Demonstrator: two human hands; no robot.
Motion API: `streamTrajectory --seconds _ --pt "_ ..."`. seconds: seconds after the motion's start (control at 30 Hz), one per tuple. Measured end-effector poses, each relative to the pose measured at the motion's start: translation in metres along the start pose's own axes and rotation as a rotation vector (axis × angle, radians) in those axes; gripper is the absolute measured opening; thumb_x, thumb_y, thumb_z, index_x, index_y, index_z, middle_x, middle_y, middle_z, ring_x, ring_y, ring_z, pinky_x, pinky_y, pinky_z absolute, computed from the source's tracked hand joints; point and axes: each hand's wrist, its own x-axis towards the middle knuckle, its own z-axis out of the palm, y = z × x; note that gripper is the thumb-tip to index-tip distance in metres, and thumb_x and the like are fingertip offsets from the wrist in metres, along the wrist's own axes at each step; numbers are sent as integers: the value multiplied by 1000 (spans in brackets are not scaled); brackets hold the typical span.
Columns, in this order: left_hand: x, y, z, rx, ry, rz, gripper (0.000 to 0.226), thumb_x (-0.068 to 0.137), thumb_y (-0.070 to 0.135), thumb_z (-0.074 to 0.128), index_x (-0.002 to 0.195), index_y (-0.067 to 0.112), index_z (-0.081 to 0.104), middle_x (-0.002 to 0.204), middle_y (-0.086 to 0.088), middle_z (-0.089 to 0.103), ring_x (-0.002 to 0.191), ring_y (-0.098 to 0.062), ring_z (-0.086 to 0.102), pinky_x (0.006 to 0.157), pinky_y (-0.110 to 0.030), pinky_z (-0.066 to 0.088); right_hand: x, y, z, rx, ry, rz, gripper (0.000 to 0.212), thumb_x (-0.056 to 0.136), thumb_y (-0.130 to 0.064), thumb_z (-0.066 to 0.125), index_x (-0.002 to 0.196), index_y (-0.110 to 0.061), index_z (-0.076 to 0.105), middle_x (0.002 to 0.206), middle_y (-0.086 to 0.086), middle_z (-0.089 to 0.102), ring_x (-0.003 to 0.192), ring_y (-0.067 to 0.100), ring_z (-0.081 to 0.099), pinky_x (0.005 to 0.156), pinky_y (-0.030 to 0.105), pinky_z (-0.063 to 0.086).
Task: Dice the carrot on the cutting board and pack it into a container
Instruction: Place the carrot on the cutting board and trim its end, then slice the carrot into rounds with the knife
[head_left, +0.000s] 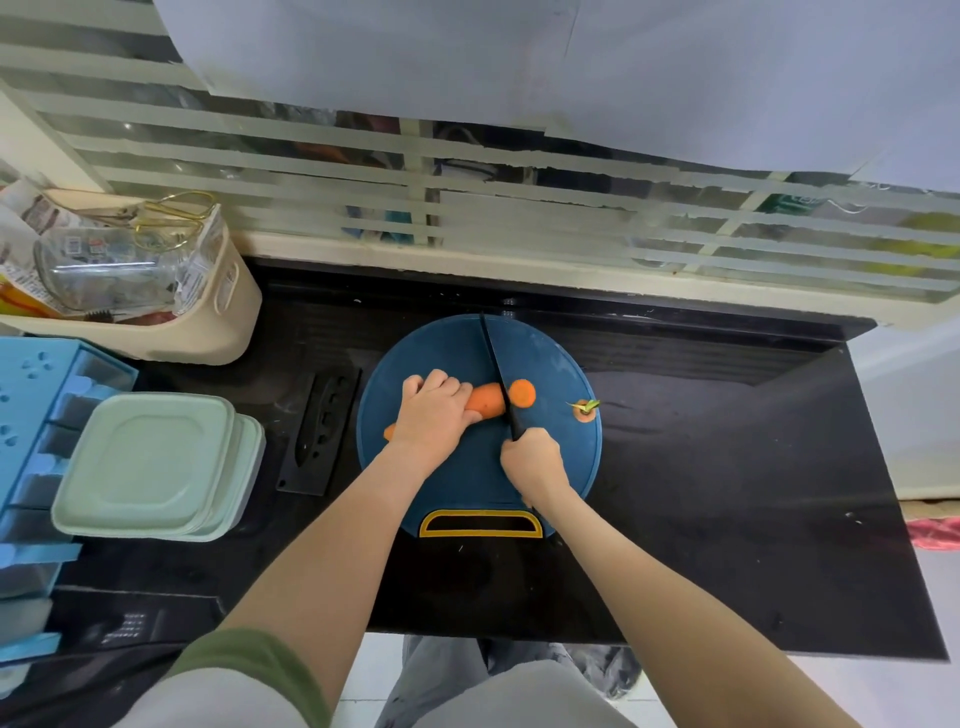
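Forearms (322, 545) cross tabletop's (727, 493) near edge; left hand (434, 410) curls fingers (441, 382) over carrot (485, 401) at cutting board (457, 483) centre, right hand (532, 462) clamped on knife (496, 374). Slicing step; next cut likely needs left hand shifted back.

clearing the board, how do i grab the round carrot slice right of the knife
Pinch the carrot slice by its rim, from above and its right: it lies flat on the cutting board, and the knife blade stands close on its left.

Orange carrot (485, 401) sideways on round blue cutting board (447, 343); 1 slice (521, 393) beside it; green container stack (150, 462) left.
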Motion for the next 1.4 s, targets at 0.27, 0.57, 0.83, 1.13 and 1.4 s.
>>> streamTrajectory --seconds 0.27,0.57,0.83,1.13,1.4 --pt "4 -9 -9 -70 -102 -108 36 102 40 34 133 30 48 126 11 57 119 -17 30 90 -37 17 3 6 -15 152 -65 49 16 92 -16 44 78 -12 48 71 6 47 54 21 43 41 26 36" --pt "-5 -11 -8 -329 -162 -201 33 101 35 41 132 38 49 132 14 47 114 -18 23 93 -38 25 2 23 -42 235 1 74 19 95 -18 43 77 -14 47 67 4 41 51 17 36 41 24 30" --pt "-14 -21 -11 -383 -85 -162 32 103 26 38 126 42 53 127 23 51 105 -11 25 84 -30 12 -3 26 -48 310 -13 38 20 93 -17 45 74 -14 42 64 3 34 49 16 28 42 24 24" --pt "-21 -22 -21 -490 -43 -125 35 103 20 39 126 42 53 128 25 50 102 -9 25 81 -26 10 -9 23 -44 249 -58 -19 20 92 -19 45 73 -15 41 64 3 34 50 17 30 43 25 29" --pt "-23 -8 -19 -128 -65 86 43 98 10 40 125 40 53 132 20 47 101 -13 24 78 -29 9 -17 22 -46 222 -48 -38 21 93 -20 45 73 -15 42 65 4 35 52 17 31 43 26 30"
